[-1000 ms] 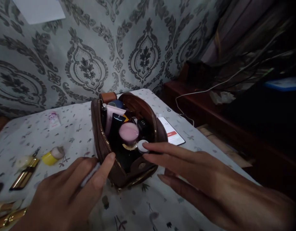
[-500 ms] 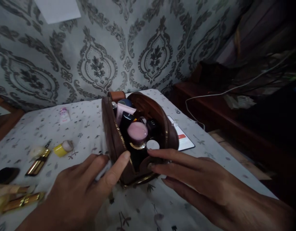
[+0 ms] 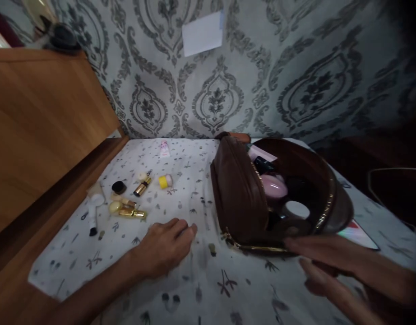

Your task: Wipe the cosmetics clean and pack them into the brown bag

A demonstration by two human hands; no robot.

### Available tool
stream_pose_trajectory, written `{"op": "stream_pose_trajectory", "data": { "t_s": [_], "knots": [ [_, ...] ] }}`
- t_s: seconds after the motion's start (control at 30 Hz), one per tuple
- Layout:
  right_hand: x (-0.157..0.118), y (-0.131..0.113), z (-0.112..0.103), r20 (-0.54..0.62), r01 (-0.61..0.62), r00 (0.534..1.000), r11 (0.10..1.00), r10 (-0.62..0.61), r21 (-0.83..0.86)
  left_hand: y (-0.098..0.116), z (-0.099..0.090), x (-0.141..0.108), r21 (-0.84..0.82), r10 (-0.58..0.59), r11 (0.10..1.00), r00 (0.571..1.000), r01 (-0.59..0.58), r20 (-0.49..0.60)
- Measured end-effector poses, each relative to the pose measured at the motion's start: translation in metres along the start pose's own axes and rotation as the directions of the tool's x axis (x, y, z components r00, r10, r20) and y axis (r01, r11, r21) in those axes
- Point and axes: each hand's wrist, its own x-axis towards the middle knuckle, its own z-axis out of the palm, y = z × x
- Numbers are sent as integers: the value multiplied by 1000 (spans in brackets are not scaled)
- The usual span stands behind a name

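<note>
A brown zippered cosmetic bag (image 3: pixel 238 185) stands unzipped on the cloth-covered table. Inside it are a pink-lidded jar (image 3: pixel 274 186), a white round lid (image 3: pixel 297 210), a pale pink tube (image 3: pixel 262 153) and a dark cap (image 3: pixel 264 164). My right hand (image 3: pixel 346 266), smeared by motion, is at the bag's front rim with its fingers stretched out and apart. To the left of the bag, my left hand (image 3: pixel 169 246) rests low over the cloth, fingers curled in; whatever they may hold is hidden.
Left of the bag lie a gold-and-black lipstick (image 3: pixel 142 186), a gold tube (image 3: pixel 131 213), a yellow-banded small jar (image 3: pixel 165 181), a black round lid (image 3: pixel 119 187), a white tube (image 3: pixel 93 219) and a pink-white tube (image 3: pixel 164 149). A phone (image 3: pixel 360 234) lies right of the bag. A wooden panel (image 3: pixel 48 99) borders the left.
The view has swung left, so the bag appears further right. My left hand has come away from the bag's side and its fingers have curled. My right hand stays by the front rim.
</note>
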Motion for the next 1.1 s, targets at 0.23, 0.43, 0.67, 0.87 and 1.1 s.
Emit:
{"op": "stream_pose_trajectory", "data": {
  "t_s": [0.23, 0.43, 0.67, 0.87, 1.1],
  "knots": [
    [19, -60, 55, 261, 61, 956, 960, -135, 274, -27, 9, -15, 16, -247, 968, 951, 249, 186],
    [36, -87, 94, 473, -117, 877, 917, -85, 381, -61, 6, 6, 16, -581, 811, 801, 585, 147],
    [40, -93, 130, 518, -254, 855, 856, -18, 450, -97, 21, 20, -15, -628, 759, 738, 651, 247],
    [36, -84, 149, 511, -406, 852, 756, 111, 513, -98, 31, 18, -25, -652, 735, 716, 678, 250],
    [46, -70, 159, 306, -295, 939, 831, 159, 471, -77, 13, 3, -152, -593, 760, 770, 632, 236]
  ]
}}
